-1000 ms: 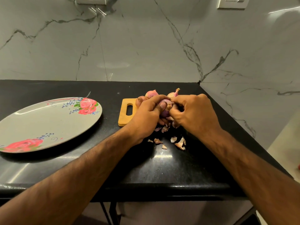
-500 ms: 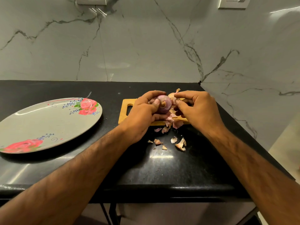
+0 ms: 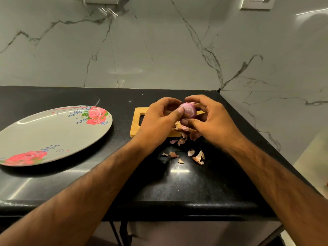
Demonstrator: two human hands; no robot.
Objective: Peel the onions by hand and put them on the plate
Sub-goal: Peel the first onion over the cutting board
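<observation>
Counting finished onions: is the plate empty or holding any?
Empty. The plate shows only its rose print; the onion is between the left hand and right hand, over the board.

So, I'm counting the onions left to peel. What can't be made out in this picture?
1. Head view: any other onions on the cutting board; the left hand and right hand cover its right part.
2. Head view: the far side of the held onion, hidden by both hands, so leftover skin cannot be judged.
3. Head view: the left rim of the plate, cut off by the picture edge.
</observation>
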